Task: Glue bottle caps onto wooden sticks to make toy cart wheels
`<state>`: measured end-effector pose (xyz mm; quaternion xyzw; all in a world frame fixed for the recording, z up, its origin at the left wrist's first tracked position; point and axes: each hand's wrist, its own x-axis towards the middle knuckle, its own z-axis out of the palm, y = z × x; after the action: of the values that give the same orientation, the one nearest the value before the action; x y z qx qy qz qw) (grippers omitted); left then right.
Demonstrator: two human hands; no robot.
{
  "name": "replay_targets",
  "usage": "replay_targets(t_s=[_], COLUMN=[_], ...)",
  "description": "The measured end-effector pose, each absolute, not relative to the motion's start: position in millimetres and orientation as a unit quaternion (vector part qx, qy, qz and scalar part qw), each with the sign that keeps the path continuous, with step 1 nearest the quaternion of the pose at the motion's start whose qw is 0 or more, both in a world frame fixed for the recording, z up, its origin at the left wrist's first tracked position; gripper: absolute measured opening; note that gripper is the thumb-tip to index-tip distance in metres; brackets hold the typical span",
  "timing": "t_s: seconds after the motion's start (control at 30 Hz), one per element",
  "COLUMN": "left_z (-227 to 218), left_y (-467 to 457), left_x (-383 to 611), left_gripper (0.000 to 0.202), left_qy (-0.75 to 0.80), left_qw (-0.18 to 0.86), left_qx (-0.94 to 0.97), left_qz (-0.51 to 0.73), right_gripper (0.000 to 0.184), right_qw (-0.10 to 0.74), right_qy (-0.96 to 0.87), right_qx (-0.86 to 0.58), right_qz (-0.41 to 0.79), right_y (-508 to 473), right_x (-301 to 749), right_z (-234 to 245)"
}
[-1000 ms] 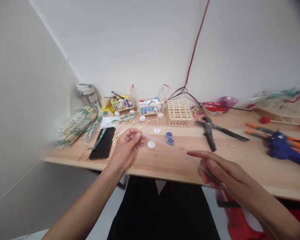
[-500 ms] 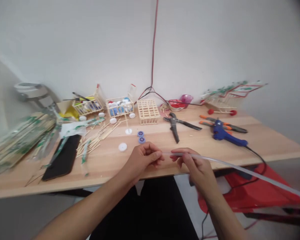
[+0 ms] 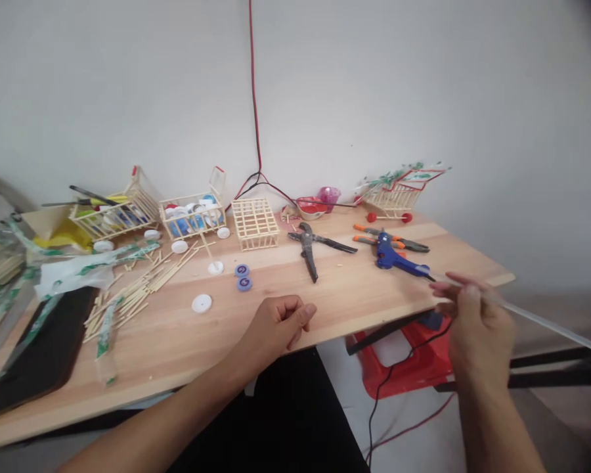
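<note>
1. At the surface [image 3: 354,295] edge, the right hand [image 3: 477,325] keeps a pinching grip on a clear rod [image 3: 546,322], 4 o'clock of the glue gun [image 3: 396,259].
2. Left hand [image 3: 280,322] rests loosely curled, empty.
3. Judged step: positioning the rod; next needs a steady pinch.

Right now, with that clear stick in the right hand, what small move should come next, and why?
Probably bring the stick end-first to the glue gun: the right hand pinches it just beside the gun, while the left hand rests curled at the table edge.
</note>
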<state>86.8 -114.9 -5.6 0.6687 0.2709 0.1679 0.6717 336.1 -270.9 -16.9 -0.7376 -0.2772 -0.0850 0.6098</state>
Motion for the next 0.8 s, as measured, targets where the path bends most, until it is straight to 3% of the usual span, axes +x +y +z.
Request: replay_targets(t_s=[0.2, 0.43, 0.63, 0.8], left_z=[-10, -11, -13, -14], left_y=[-116, -115, -116, -114], left_x=[92, 91, 90, 89], left_gripper=[0.04, 0.039, 0.038, 0.037], left_qy=[0.254, 0.259, 0.251, 0.244], left_qw=[0.676, 0.661, 0.656, 0.668], left_qx=[0.68, 0.696, 0.704, 0.693], left_qz=[0.124, 0.106, 0.11, 0.114], right_gripper=[0.031, 0.035, 0.037, 0.034], right_qw=[0.468, 0.308, 0.295, 0.372], right_qy=[-0.349, -0.433, -0.449, -0.399], right_qx=[-0.795, -0.838, -0.829, -0.823], right_qz=[-0.166, -0.126, -0.156, -0.159], right_y=[-263, -239, -235, -242], right_x=[391, 428, 433, 417], right_z=[-24, -46, -49, -41])
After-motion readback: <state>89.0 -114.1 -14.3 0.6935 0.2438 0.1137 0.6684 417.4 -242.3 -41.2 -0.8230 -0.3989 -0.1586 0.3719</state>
